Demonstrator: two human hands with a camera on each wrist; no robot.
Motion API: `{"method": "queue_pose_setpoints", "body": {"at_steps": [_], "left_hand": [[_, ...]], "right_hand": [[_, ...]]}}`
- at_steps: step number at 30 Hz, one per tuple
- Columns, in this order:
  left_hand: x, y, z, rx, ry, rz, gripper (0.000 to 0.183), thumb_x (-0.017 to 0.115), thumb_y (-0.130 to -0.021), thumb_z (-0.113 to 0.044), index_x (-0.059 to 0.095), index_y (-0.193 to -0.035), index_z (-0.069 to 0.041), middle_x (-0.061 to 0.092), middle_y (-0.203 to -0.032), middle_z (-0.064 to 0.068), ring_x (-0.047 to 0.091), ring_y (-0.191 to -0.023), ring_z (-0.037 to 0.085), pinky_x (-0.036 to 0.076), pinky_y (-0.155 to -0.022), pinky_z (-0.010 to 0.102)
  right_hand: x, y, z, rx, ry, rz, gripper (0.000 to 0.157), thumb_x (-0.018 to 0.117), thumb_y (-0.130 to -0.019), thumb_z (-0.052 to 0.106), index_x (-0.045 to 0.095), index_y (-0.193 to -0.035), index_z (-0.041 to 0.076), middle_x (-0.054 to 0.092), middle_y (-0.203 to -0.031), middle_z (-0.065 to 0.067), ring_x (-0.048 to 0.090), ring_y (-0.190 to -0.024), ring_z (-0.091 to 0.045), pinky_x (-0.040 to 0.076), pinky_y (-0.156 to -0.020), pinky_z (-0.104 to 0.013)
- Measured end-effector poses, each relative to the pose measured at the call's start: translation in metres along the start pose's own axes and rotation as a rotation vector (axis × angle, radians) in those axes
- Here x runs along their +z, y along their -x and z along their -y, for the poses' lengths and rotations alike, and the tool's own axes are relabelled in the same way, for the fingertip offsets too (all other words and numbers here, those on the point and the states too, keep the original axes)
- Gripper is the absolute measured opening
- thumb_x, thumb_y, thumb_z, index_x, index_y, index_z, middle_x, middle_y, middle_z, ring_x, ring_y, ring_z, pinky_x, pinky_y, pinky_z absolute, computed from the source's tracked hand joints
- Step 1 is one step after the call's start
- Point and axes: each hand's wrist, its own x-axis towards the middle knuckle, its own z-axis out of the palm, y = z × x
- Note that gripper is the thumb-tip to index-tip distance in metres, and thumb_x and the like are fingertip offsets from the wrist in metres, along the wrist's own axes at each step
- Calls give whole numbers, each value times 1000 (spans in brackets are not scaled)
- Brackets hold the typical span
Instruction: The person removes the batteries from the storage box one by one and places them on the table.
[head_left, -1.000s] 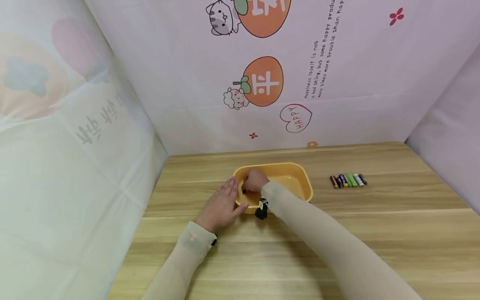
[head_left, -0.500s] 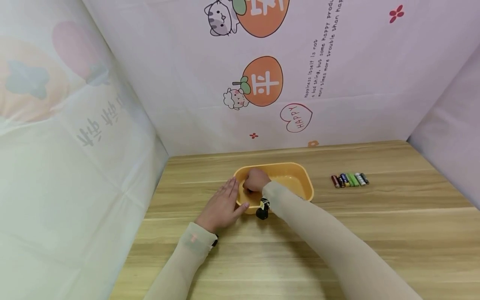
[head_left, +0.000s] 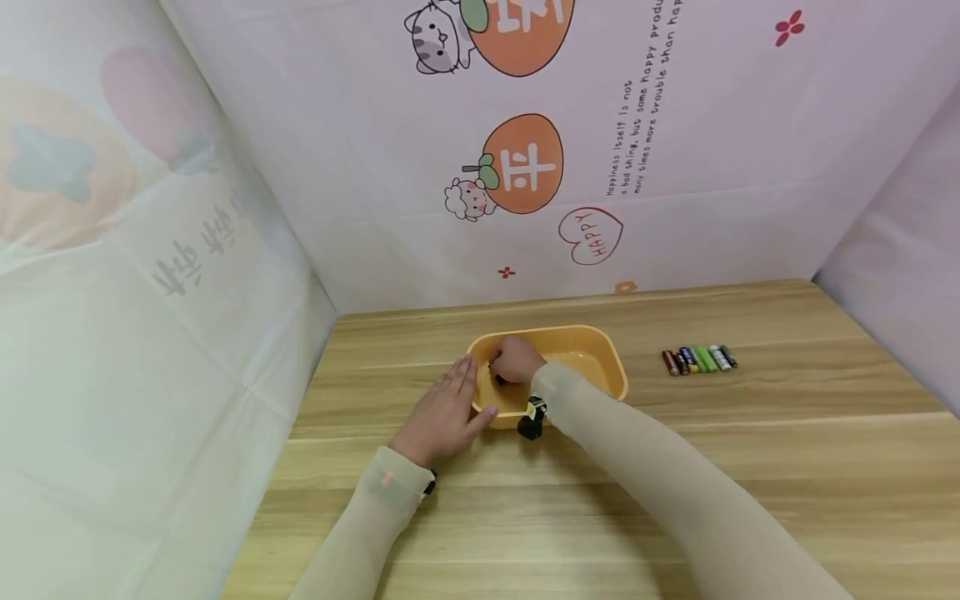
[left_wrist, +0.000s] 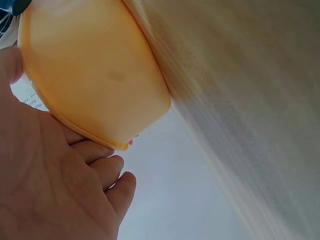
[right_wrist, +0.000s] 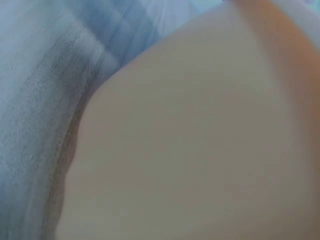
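Note:
A yellow-orange plastic box [head_left: 609,367] stands on the wooden table. My left hand [head_left: 442,408] rests against its left end, fingers fairly straight along the rim and thumb over the near corner. The left wrist view shows that hand's palm [left_wrist: 55,175] beside the box's outer wall [left_wrist: 100,70]. Inside the box, at its left end, my right hand [head_left: 517,360] has curled fingers. A small dark thing, apparently a battery [head_left: 500,380], shows under those fingers, mostly hidden. The right wrist view is filled by a blurred pale surface.
Several batteries [head_left: 699,360] in mixed colours lie side by side in a row right of the box. A printed white cloth [head_left: 390,208] hangs behind the table, with more cloth on both sides. The wooden table [head_left: 480,517] extends toward the front.
My right hand has shifted slightly to the right inside the box, and the dark thing under its fingers shows a little farther right. My left hand stays at the rim.

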Motion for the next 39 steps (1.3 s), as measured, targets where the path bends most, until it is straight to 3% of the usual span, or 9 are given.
{"method": "queue_pose_setpoints", "body": {"at_steps": [5, 10, 23, 39], "left_hand": [[-1, 0, -1, -5, 7, -3, 87, 19, -99, -64, 12, -153, 4, 8, -160, 17, 6, -147, 25, 13, -117, 39], [-2, 0, -1, 4, 4, -13, 87, 20, -100, -63, 12, -153, 5, 9, -160, 18, 7, -147, 27, 14, -116, 41], [-1, 0, 0, 12, 2, -25, 89, 18, -99, -65, 15, -153, 5, 11, -160, 17, 9, -147, 26, 15, -116, 40], [1, -1, 2, 4, 6, -5, 85, 23, -100, -63, 12, -153, 3, 8, -160, 15, 6, -147, 24, 13, -116, 39]], "right_hand": [[-1, 1, 0, 29, -105, 18, 3, 69, -86, 6, 69, -86, 3, 65, -75, -6, 61, -59, -17, 51, -53, -29], [0, 1, -1, 42, -181, 25, 7, 70, -85, 5, 69, -91, 2, 66, -81, -7, 64, -63, -18, 54, -55, -30], [-8, 9, 1, 20, -214, 30, 14, 68, -87, 6, 72, -99, 0, 67, -83, -7, 64, -68, -18, 56, -60, -30], [-19, 16, 3, 57, -331, 57, 22, 64, -91, 6, 68, -109, -5, 65, -88, -11, 63, -71, -20, 58, -66, -35]]}}
